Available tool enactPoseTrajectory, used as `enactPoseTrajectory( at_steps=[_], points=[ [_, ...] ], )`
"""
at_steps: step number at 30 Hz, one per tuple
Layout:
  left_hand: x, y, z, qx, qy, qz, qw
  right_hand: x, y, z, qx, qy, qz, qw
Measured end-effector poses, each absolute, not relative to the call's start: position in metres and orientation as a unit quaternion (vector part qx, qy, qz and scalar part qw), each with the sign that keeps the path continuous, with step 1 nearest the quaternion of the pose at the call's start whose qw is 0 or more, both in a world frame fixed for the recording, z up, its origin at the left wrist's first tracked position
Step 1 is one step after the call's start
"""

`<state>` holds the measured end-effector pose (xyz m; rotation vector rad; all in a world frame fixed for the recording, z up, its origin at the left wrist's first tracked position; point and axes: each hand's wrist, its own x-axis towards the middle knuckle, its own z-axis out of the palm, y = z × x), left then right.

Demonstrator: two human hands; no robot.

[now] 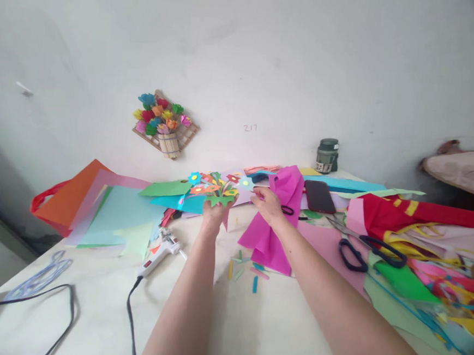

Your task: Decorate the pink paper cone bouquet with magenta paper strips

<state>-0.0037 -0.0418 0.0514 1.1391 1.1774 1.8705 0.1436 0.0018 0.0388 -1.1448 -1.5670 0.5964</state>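
Observation:
A bunch of paper flowers (212, 189) in blue, orange, red and yellow stands upright in my left hand (214, 211). Its fingers are closed around the base, just below a green zigzag-edged paper collar (221, 200). At the right side of the bunch is a light blue flower (246, 183) with a pale centre. My right hand (269, 206) is close beside that flower, fingers bent and slightly apart, with nothing visible between them. Whether the fingertips touch the petal is unclear. Magenta crepe paper (275, 243) lies under and behind the right hand.
A white glue gun (160, 256) with a black cord lies left of my arms. Small paper strips (255, 284) are scattered between them. Scissors (358, 244), a phone (320, 196) and ribbons lie right. Coloured sheets (114, 217) cover the left; a bottle (327, 155) stands behind.

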Motion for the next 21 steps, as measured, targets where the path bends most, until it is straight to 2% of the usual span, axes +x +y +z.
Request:
enactPoseTrajectory(
  at_steps=[3,6,9,13,17,21],
  points=[
    [-0.005,-0.04,0.053,0.452,0.517,0.666,0.291,0.142,-0.004,0.044,-0.401,-0.609,0.42,0.541],
    [-0.007,-0.04,0.055,0.456,0.568,0.617,0.299,0.143,-0.011,0.048,-0.326,-0.598,0.536,0.499],
    [-0.006,-0.045,0.057,0.462,0.571,0.599,0.319,0.146,-0.014,0.047,-0.307,-0.611,0.573,0.452],
    [-0.005,-0.054,0.061,0.492,0.511,0.582,0.397,0.149,-0.014,0.045,-0.275,-0.619,0.607,0.417],
    [-0.003,-0.059,0.062,0.52,0.46,0.56,0.452,0.149,-0.015,0.045,-0.247,-0.641,0.608,0.399],
    [-0.002,-0.06,0.062,0.524,0.445,0.558,0.465,0.146,-0.015,0.045,-0.223,-0.649,0.61,0.397]
  ],
)
